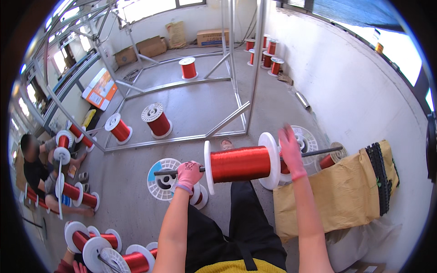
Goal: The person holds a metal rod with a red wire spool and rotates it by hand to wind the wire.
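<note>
A spool of red wire (240, 164) with white flanges lies sideways in front of me, with a dark rod (318, 152) running through its middle. My left hand (190, 175), in a pink glove, is closed around the rod just left of the spool. By the right flange, my right hand (291, 150), also in a pink glove, has its fingers stretched out; it is slightly blurred. Under the rod's left end stands a spool with a white and blue top (157, 182). Another upright spool (306, 136) stands below the right side. Whether the rod rests on them I cannot tell.
A metal frame (182, 141) stands ahead, with several red wire spools in and near it. Brown sacking (325, 193) lies at my right. A person (34, 159) sits at the left among spools. Another person's hand (78, 266) is near spools (136, 263) at lower left.
</note>
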`<state>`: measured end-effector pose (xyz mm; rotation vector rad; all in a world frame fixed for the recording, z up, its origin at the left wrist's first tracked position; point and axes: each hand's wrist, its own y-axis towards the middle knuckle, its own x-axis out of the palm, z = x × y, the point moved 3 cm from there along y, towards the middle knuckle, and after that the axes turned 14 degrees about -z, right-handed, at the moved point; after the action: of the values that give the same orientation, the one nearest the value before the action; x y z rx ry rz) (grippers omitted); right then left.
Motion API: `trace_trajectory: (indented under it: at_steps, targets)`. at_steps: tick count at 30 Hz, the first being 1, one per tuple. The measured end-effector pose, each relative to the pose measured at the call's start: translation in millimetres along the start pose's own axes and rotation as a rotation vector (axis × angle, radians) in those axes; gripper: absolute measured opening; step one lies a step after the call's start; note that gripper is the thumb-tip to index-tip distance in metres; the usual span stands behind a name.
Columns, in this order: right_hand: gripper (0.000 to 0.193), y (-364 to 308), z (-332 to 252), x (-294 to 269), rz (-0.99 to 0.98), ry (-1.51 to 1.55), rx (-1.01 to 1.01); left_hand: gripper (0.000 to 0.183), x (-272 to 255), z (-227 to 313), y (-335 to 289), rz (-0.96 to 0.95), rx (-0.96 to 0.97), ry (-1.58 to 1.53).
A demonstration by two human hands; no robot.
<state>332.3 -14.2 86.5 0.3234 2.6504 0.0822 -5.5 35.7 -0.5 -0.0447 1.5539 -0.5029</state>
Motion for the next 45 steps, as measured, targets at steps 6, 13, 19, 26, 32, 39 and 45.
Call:
trace_trajectory:
  at_steps: [6, 13, 19, 26, 32, 39, 45]
  targets:
    - [0.067, 47, -7, 26, 0.008, -0.341, 0.098, 0.022, 0, 6, 2, 0.003, -0.03, 0.002]
    - [0.049, -78, 25, 56, 0.152, -0.246, -0.211, 0.023, 11, -9, 6, 0.046, 0.002, 0.044]
    - [0.041, -187, 203, 63, -0.296, -0.576, 0.409, 0.04, 11, 13, -4, -0.078, 0.028, 0.123]
    - [0.039, -175, 178, 17, -0.094, -0.28, 0.483, 0.024, 9, -10, 2, 0.065, 0.05, -0.028]
    - [0.04, -114, 106, 1, 0.115, 0.22, 0.163, 0.024, 6, -1, 5, 0.002, 0.098, -0.025]
    - [0.05, -19, -15, 14, 0.046, -0.116, 0.011, 0.026, 1, -8, 2, -0.018, 0.05, -0.048]
    - [0.063, 56, -11, 31, -0.156, -0.535, 0.3, 0.026, 0, 4, 6, -0.023, 0.011, -0.019]
